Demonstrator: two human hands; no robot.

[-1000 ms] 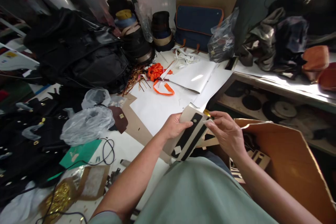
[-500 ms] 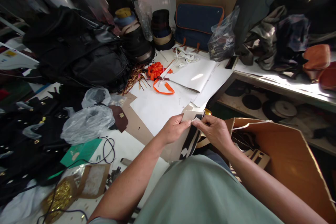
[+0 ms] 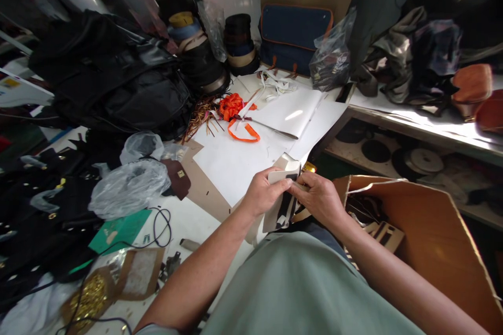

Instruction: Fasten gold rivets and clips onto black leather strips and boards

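Close to my body, both hands hold a beige card-like piece with black stripes (image 3: pixel 283 209). My left hand (image 3: pixel 265 191) is closed on its left side, thumb on top near the upper edge. Against that thumb, my right hand (image 3: pixel 317 193) is pinched at the right edge of the same piece. A small whitish bit shows low on the black stripe. Whether the right fingertips grip a separate layer cannot be made out. The lower end of the piece hangs beside my green shirt (image 3: pixel 310 282).
Right of me stands an open cardboard box (image 3: pixel 428 230) with beige and black pieces inside. White sheets (image 3: pixel 220 162) and an orange strap (image 3: pixel 245 136) lie ahead. Leftward are plastic bags (image 3: pixel 128 188), a green card (image 3: pixel 120 230) and gold-coloured small parts (image 3: pixel 88 296). A navy bag (image 3: pixel 296 26) stands behind.
The top of the striped piece has bent over toward me, and its lower end has risen slightly. My hands stay close together, the left shifting a little left.
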